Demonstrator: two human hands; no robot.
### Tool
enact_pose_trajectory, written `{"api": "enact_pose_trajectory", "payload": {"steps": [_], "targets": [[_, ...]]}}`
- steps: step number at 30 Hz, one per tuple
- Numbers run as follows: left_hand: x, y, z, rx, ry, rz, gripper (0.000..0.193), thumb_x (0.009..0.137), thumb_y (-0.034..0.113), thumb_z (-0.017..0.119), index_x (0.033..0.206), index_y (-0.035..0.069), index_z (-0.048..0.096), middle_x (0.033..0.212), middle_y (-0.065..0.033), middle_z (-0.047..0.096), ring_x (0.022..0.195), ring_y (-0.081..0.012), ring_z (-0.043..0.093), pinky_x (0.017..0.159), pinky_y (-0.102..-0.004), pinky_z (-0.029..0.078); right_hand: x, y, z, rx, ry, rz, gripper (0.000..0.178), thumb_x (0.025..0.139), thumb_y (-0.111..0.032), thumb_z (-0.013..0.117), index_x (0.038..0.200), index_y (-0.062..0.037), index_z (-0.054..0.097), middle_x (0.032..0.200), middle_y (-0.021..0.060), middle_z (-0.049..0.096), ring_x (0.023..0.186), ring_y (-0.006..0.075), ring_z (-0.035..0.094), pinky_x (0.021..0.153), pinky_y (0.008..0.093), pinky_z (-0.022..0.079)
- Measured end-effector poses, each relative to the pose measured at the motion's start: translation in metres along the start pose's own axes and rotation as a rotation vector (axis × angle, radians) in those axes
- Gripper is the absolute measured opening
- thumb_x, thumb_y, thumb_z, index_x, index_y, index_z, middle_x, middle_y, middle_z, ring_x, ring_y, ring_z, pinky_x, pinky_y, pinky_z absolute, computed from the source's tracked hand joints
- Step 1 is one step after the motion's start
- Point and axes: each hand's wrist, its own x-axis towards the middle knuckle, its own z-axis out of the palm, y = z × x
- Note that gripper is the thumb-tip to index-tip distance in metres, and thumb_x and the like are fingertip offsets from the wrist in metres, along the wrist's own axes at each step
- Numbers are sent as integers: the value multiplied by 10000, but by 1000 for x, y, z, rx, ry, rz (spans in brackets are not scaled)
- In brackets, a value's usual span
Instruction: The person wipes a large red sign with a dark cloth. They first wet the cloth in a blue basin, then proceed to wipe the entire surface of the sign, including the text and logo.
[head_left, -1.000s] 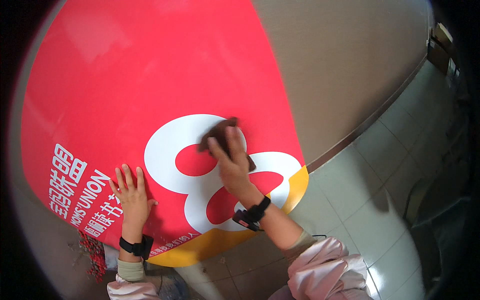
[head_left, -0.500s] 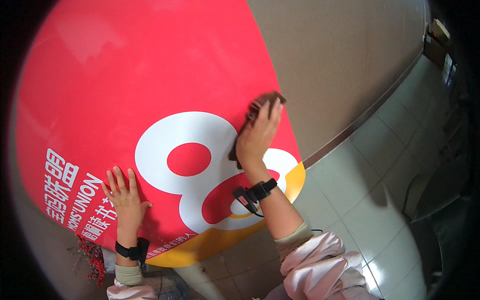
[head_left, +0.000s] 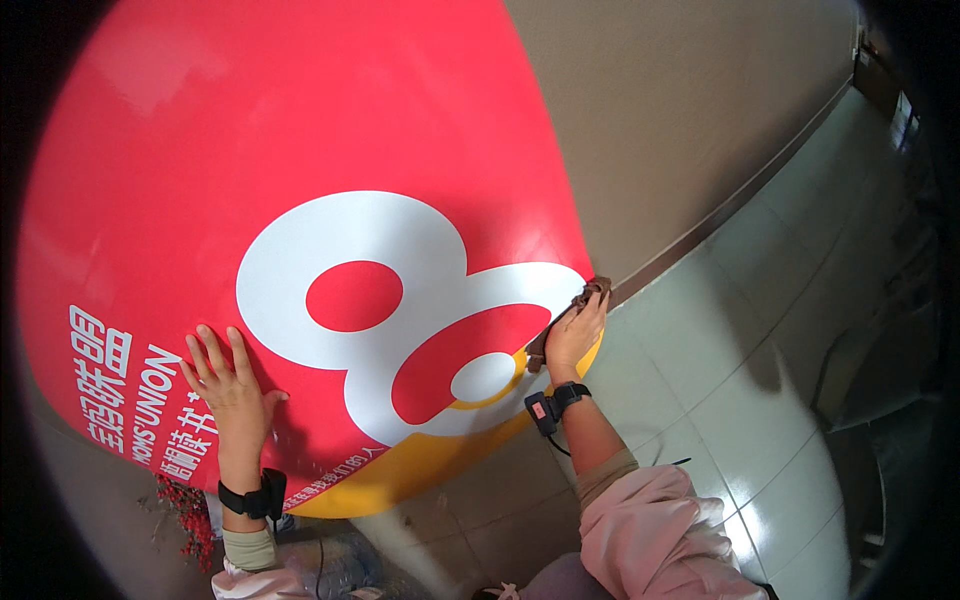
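Observation:
A large glossy red sign board (head_left: pixel 320 120) with white looped shapes, white lettering and a yellow strip fills the left and middle of the view. My left hand (head_left: pixel 236 400) lies flat on it beside the lettering, fingers spread, holding nothing. At the board's lower right edge, my right hand (head_left: pixel 574 338) presses a bunched brown cloth (head_left: pixel 597 288) against the surface. Part of the cloth is hidden under the palm, and some shows past the fingertips and beside the hand. Each wrist wears a black strap.
A beige wall (head_left: pixel 680 110) rises behind the board, with a dark skirting along its base. Pale floor tiles (head_left: pixel 680 350) spread to the right. Red berry sprigs (head_left: pixel 190 515) stand below the board's lower left edge. A dark object (head_left: pixel 870 390) is at the far right.
My right hand has slid the brown cloth down and to the right, from the upper part of the white shape to the board's edge. My left hand stays flat by the lettering.

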Motion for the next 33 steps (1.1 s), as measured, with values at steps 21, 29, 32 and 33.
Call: {"api": "enact_pose_trajectory", "payload": {"steps": [21, 29, 32, 33], "targets": [[1, 0, 1, 35, -29, -5, 1354, 451, 295, 938, 1532, 78, 153, 1593, -226, -5, 1467, -425, 6, 1141, -612, 120, -90, 107, 14, -251, -398, 478, 477, 928, -102, 474, 1384, -29, 359, 1212, 328, 458, 1069, 475, 503, 931, 501, 420], [2, 0, 1, 57, -21, 6, 1378, 434, 305, 941, 1537, 90, 144, 1596, -217, -5, 1469, -419, 7, 1145, -601, 125, -151, 96, 11, -77, -545, 627, 387, 968, -159, 436, 1219, 122, 346, 1238, 353, 402, 1091, 501, 460, 955, 542, 396], [2, -1, 0, 45, -23, -3, 1381, 429, 305, 941, 1538, 98, 146, 1599, -208, -5, 1470, -415, 8, 1144, -602, 125, -182, 91, 12, -194, -740, 546, 370, 958, -113, 429, 1210, 131, 314, 1257, 388, 364, 1087, 523, 466, 943, 547, 403], [2, -1, 0, 36, -21, -7, 1381, 428, 305, 941, 1539, 101, 147, 1600, -205, -5, 1470, -414, 8, 1144, -602, 125, -192, 88, 13, -182, -794, 578, 357, 954, -109, 440, 1208, 121, 341, 1251, 367, 386, 1099, 505, 473, 939, 538, 413]]}}
